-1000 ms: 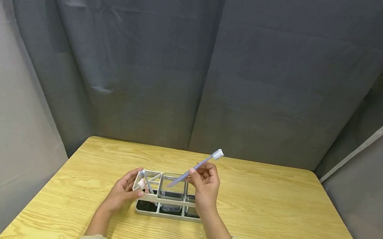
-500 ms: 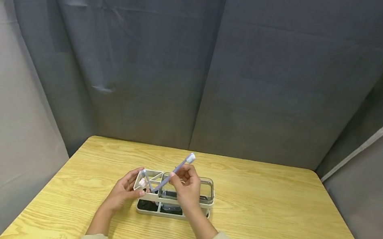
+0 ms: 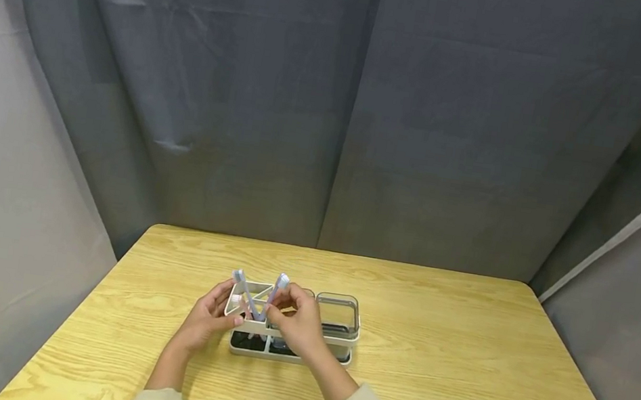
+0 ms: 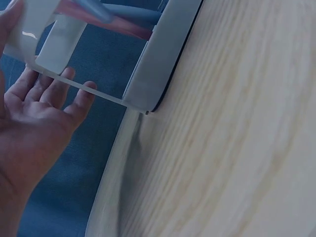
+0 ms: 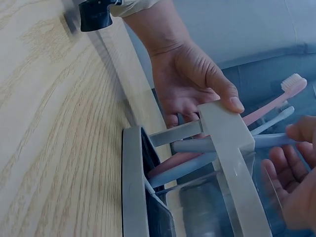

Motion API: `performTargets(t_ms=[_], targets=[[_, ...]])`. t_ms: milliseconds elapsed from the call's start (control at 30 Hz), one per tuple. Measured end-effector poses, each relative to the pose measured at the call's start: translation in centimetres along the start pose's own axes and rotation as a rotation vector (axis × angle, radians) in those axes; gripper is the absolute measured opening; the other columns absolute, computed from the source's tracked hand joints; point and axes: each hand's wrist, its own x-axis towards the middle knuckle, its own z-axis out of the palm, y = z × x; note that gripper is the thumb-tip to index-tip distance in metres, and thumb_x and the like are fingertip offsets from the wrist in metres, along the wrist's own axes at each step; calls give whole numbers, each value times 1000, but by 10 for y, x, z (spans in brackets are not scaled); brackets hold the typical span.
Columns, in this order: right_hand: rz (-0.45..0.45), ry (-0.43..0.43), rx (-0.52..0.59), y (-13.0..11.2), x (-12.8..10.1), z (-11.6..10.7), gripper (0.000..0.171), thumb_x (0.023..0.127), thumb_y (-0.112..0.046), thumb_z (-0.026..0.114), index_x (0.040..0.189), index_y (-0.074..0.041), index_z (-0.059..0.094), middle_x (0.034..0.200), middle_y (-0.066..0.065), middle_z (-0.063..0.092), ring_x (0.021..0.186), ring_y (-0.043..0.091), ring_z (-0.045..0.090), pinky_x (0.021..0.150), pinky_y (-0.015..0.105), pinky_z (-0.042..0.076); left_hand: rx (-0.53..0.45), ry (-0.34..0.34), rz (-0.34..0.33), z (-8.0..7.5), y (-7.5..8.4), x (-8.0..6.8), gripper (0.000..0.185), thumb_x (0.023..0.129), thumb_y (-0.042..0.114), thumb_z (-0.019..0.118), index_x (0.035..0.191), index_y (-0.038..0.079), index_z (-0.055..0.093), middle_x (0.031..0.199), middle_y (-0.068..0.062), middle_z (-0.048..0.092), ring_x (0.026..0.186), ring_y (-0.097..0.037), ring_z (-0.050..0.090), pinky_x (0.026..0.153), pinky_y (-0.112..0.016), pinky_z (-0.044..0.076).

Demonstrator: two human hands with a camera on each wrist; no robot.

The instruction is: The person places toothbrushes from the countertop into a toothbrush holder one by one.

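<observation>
The wooden table (image 3: 455, 383) carries one landmark item, a pale grey holder (image 3: 289, 332) with several compartments, set near the person's edge of the top and left of its middle. Grey curtains (image 3: 335, 93) hang behind the table and along both sides.

Inside the holder, a clear cup (image 3: 338, 312) stands in the right-hand compartment. The holder's left end is divided into triangular slots by a diagonal bar.

The left hand (image 3: 209, 321) is against the holder's left end. In the right wrist view its thumb (image 5: 224, 96) lies on the top rail and its fingers wrap the far side, so it is grasping the holder. In the left wrist view the fingers (image 4: 49, 86) reach up to the pale rail.

The right hand (image 3: 294, 319) is over the middle of the holder. Its fingertips pinch the purple toothbrush (image 3: 273, 296), which leans from the hand down into the left slots, with its white head above the holder's rim. The right wrist view shows this handle (image 5: 217, 144) passing under the top rail.

Two more brushes stand in the same left end: a blue toothbrush (image 3: 242, 288) leaning left, crossing the purple one low down, and a pink toothbrush (image 5: 284, 94), seen plainly only from the right wrist.
</observation>
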Motion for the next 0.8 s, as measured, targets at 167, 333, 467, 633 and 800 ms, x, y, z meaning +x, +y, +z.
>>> performTargets(t_ms=[167,333,467,633,800], targets=[[-25,-82,-102,17,3,1,10,78,6,67,82,-1,61,81,7,61,76,20,60,61,24,52,-29,-31,28,0,-1,0,75,77,-11,66,142,3,32,146,-20,29,131,-35,29,97,-28,38],[-93,-115,-235,18,4,1,9,74,3,68,79,-4,65,78,2,59,70,12,58,60,23,51,-33,-36,26,1,0,-2,75,77,-11,66,143,3,31,147,-19,27,132,-34,28,96,-29,39],[-91,-121,-274,17,6,0,7,74,1,68,77,-5,66,76,-2,59,68,11,56,58,22,49,-27,-37,29,2,1,-2,76,78,-8,67,143,4,31,147,-19,26,132,-35,27,96,-29,39],[-37,-145,-255,14,7,-1,8,74,0,69,79,-5,65,76,-3,60,67,13,57,55,23,48,-26,-37,29,2,2,-6,76,78,-8,67,144,4,30,148,-21,24,133,-35,25,97,-28,38],[9,-156,-152,11,2,-6,15,77,-2,71,90,-1,65,87,8,63,74,17,58,61,26,51,30,-18,5,0,7,-10,74,80,-5,67,144,10,32,148,-18,25,134,-35,24,100,-31,34]])
